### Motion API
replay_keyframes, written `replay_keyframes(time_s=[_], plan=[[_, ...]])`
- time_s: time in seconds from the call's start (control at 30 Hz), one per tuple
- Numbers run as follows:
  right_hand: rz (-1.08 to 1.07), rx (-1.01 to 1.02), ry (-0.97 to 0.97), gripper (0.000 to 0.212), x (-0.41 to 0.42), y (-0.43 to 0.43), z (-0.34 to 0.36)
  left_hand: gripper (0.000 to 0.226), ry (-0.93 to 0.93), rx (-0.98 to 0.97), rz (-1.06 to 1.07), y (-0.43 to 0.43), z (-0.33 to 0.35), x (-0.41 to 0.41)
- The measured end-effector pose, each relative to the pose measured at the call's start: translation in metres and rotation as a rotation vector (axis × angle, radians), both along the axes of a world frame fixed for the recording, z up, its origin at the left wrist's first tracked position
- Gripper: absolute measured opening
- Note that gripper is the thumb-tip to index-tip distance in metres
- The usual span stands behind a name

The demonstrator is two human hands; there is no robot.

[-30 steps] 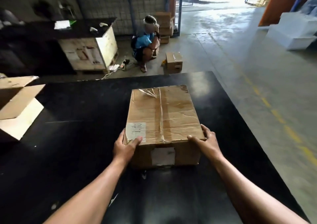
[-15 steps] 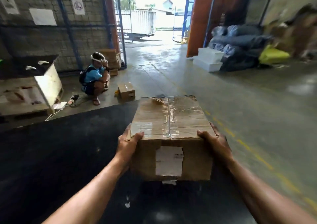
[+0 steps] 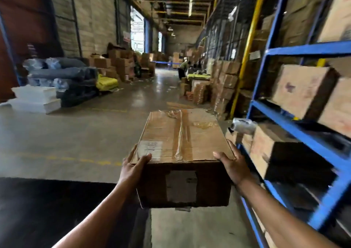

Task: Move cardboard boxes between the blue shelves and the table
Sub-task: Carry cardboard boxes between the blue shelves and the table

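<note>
A taped brown cardboard box (image 3: 182,139) with a pale label on its near face hangs in the air in front of me, past the table's corner. My left hand (image 3: 133,169) grips its near left corner and my right hand (image 3: 232,165) grips its near right corner. The black table (image 3: 57,206) lies low at the left. The blue shelves (image 3: 303,50) rise at the right, loaded with other cardboard boxes (image 3: 302,90), close beside the carried box.
A long warehouse aisle with bare concrete floor (image 3: 76,133) runs ahead. White foam blocks (image 3: 36,99) and dark rolled bundles (image 3: 66,76) sit at the left. Stacked cartons (image 3: 222,84) line the right side beyond a yellow post (image 3: 245,57). A person (image 3: 182,70) bends far down the aisle.
The box has been lifted off the table and swung to the right with me. The view turned from the table and a crouching person to the aisle and the blue shelves.
</note>
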State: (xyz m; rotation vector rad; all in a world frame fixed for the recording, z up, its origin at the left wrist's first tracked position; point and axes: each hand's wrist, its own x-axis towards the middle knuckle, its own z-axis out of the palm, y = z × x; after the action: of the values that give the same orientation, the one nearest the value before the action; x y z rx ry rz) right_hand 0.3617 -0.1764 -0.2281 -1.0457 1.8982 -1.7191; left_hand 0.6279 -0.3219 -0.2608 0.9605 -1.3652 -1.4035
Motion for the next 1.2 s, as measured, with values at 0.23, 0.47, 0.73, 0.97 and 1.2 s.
replay_keyframes(time_s=[0.23, 0.47, 0.73, 0.97, 1.2], plan=[[-0.462, -0.088, 0.086, 0.072, -0.092, 0.199, 0.034, 0.054, 0.147, -0.06, -0.481, 0.107, 0.043, -0.177], [-0.726, -0.157, 0.209, 0.053, -0.103, 0.346, 0.057, 0.058, 0.238, -0.113, -0.713, 0.215, 0.073, -0.26], [-0.905, -0.161, 0.278, 0.06, -0.102, 0.409, 0.061, 0.059, 0.239, -0.13, -0.906, 0.262, 0.087, -0.305], [-1.073, -0.166, 0.354, 0.074, -0.119, 0.383, 0.059, 0.058, 0.178, -0.11, -1.043, 0.227, 0.103, -0.365], [-1.318, -0.213, 0.381, 0.05, -0.141, 0.356, 0.074, 0.07, 0.13, -0.287, -1.262, 0.191, 0.136, -0.446]])
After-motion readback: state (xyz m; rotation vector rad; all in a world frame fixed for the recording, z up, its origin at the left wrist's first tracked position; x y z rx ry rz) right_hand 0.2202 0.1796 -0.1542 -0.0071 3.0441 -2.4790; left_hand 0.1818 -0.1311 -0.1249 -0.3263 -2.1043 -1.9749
